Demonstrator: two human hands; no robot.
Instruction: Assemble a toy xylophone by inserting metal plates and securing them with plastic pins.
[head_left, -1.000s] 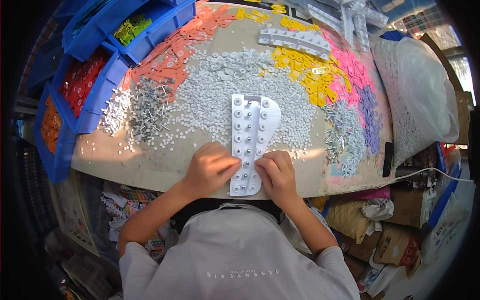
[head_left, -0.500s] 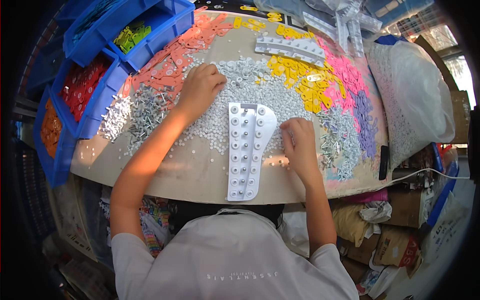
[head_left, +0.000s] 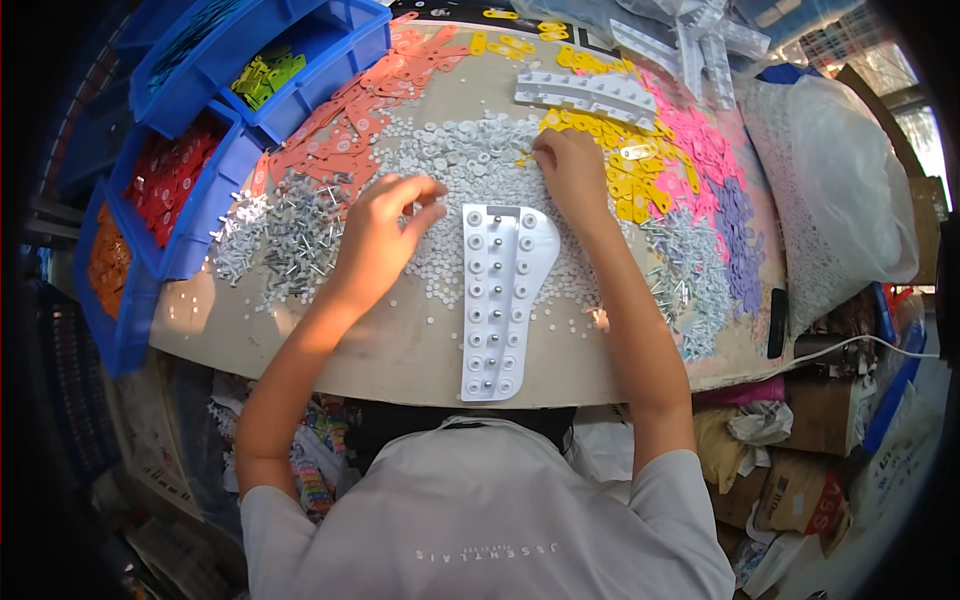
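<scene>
The white pegged plate (head_left: 500,300) lies at the worktop's (head_left: 400,345) near edge, between both forearms, touching neither hand. The left hand (head_left: 385,235) hovers with fingers loosely spread over the small white discs (head_left: 460,165) (whether it pinches one, I cannot tell). The right hand (head_left: 570,165) rests curled on the discs toward the far edge, its fingertips hidden, beside the yellow pieces (head_left: 630,185).
</scene>
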